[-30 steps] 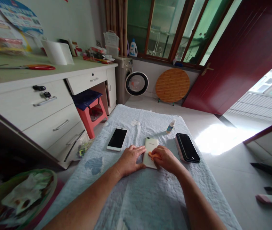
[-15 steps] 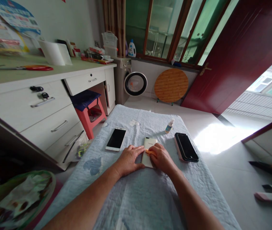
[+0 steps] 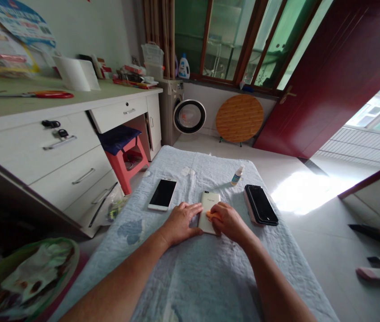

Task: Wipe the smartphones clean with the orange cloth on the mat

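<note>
A pale gold phone (image 3: 211, 201) lies back side up on the cloth-covered table, its camera at the top left corner. My left hand (image 3: 182, 222) steadies it, fingertips at its left edge and thumb by the lower edge. In my right hand (image 3: 227, 218), closed fingers press a small orange cloth (image 3: 213, 215) against the phone's back; most of the cloth is hidden. Left of them lies a white phone (image 3: 162, 194) with its dark screen up. A small spray bottle (image 3: 237, 175) stands farther back, and a black phone (image 3: 261, 205) rests on a pinkish item at the right.
A light blue quilted cloth (image 3: 196, 167) covers the table. White drawers (image 3: 72, 176) and a red stool (image 3: 128, 156) stand to the left, with a waste basket (image 3: 72, 264) at the lower left. Behind are a washing machine (image 3: 170, 112) and a round wooden tabletop (image 3: 239, 118).
My right hand and the orange cloth have shifted slightly down and to the right over the phone's back, baring more of it. My left hand keeps its place.
</note>
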`<state>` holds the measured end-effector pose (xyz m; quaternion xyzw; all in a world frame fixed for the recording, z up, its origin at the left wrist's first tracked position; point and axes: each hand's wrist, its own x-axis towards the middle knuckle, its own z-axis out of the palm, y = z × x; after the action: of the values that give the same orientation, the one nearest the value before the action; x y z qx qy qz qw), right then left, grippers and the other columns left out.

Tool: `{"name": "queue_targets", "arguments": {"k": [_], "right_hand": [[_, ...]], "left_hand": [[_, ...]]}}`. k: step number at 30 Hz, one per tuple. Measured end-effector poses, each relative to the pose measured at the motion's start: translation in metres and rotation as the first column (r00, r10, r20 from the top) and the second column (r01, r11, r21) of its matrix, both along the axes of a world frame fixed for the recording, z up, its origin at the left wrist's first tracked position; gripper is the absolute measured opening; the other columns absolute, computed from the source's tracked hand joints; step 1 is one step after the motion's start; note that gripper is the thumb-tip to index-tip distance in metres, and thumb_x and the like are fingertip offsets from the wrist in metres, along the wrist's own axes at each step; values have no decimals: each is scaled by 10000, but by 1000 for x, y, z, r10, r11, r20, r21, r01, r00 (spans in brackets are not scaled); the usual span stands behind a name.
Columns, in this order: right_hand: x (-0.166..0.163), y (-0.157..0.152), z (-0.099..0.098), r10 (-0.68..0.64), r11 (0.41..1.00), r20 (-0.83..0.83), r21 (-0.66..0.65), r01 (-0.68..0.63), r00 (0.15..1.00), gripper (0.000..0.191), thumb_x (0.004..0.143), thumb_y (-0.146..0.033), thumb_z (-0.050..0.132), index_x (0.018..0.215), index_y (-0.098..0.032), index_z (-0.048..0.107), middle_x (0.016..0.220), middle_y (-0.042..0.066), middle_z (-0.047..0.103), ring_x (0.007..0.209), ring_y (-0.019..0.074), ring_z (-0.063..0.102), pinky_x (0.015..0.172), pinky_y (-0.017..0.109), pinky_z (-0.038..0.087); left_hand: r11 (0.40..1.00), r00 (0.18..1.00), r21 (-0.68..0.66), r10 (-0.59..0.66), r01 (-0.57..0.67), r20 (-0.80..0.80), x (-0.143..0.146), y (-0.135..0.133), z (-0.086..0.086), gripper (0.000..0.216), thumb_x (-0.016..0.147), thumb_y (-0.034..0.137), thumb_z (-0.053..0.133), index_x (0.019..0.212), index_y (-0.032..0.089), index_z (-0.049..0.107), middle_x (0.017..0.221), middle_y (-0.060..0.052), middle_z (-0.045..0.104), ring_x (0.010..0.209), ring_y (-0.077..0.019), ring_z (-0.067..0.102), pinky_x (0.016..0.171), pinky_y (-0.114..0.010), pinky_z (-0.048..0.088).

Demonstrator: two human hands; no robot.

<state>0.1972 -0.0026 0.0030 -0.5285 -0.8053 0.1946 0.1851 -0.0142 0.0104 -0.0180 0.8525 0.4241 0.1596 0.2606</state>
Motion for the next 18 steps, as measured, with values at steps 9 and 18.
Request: {"name": "queue_targets", "arguments": {"k": [9,18], "right_hand": [[-13,-4,-7,27,997,5,76,-28,1000,115,839,-124,522,814,-179,620,843,28,557,803,140,518,729,234,383],[-29,-16,6,192,981,10,22,-193,981,117,828,-139,577,852,-213,665,886,22,609,872,151,544,784,242,388]], "left_hand": [[999,1000,-30,-23,23,-1,-2,1,3,729,718,474,728,1365,266,466,1450,-41,449,1203,-285,457,1037,-424,350],[999,999,1,-32,32,12,-2,0,1,705,728,481,713,1353,255,479,1437,-47,465,1183,-278,476,1017,-396,368]]}}
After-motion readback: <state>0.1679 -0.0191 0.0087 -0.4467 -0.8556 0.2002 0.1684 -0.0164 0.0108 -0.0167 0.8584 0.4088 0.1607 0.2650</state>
